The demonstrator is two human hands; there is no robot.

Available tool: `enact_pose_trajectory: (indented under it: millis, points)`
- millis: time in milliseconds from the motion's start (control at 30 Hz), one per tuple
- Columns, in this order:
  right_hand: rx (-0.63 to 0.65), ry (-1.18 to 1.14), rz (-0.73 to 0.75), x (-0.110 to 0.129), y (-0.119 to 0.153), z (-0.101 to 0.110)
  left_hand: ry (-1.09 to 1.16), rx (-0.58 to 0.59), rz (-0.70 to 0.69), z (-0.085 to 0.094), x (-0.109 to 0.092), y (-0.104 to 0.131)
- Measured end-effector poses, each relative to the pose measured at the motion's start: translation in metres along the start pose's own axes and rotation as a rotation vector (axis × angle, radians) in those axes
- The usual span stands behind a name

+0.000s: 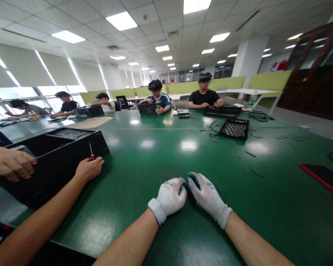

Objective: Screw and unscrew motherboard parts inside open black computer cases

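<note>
My left hand (171, 196), in a white glove with a blue-coated palm, rests on the green tabletop (144, 159). Its fingers are curled in towards the thumb, and nothing shows in them. Close beside it, almost touching, lies my right hand (208, 195) in a matching glove. Its fingers are also bent inward, with the blue palm side partly visible and no object seen in it. Both hands sit near the middle front of the table, apart from any tool or part. The undersides of the fingers are hidden.
At left, another person's hand (90, 168) holds a screwdriver (91, 150) against a black metal case (58, 166). A black tray of small round parts (234, 129), scattered cables (259, 116) and a red-edged black panel (326, 179) lie to the right. Several people sit around the table.
</note>
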State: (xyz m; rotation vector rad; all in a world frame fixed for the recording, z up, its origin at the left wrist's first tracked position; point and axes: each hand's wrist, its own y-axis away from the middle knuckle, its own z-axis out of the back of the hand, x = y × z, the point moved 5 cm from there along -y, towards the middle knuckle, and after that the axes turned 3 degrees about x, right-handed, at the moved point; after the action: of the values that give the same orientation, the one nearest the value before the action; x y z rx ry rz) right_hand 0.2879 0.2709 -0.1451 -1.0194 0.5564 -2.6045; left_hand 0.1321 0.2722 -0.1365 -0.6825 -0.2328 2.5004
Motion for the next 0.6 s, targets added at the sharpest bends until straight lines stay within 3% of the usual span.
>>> enact_pose_trajectory:
  millis: [600]
  points:
    - [-0.005, 0.023, 0.034, -0.0041, 0.0003, -0.0033, 0.01, -0.011, -0.011, -0.0031, 0.0018, -0.001]
